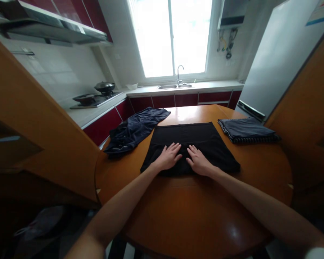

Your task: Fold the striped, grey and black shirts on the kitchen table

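Note:
A black folded garment (189, 133) lies flat in the middle of the round wooden table, wider at its near edge than at its far one. My left hand (169, 157) rests on it left of centre, fingers stretched forward. Just to the right, my right hand (198, 160) lies palm down on the same cloth with its fingers spread. A gap of black fabric separates the two hands. Neither hand grips anything. What kind of garment it is I cannot tell.
Crumpled dark navy clothing (137, 131) lies at the table's left side. Folded grey cloths (247, 129) sit at the right. The wooden table (194, 212) has a rounded edge. Beyond it are a counter with a sink (175, 86), a stove with pans (104, 86) and a fridge (272, 61).

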The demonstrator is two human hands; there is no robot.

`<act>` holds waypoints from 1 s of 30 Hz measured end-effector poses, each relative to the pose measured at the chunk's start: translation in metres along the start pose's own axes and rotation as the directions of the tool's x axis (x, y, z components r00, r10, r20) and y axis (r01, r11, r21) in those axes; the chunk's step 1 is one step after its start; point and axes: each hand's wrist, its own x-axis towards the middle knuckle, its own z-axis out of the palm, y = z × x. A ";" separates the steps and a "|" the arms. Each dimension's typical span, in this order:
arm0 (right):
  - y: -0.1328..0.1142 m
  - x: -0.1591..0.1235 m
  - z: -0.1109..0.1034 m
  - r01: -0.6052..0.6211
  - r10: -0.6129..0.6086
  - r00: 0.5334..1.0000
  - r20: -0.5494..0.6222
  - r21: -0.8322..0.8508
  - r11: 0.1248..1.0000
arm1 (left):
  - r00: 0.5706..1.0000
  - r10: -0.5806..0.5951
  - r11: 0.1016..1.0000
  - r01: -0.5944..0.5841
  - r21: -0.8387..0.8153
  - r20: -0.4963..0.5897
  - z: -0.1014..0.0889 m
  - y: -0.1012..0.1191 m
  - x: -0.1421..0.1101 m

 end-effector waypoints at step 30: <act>0.070 0.025 -0.050 -0.250 0.187 0.939 -0.290 -0.195 0.948 | 0.969 -0.178 0.978 0.193 0.075 -0.170 -0.022 -0.035 0.013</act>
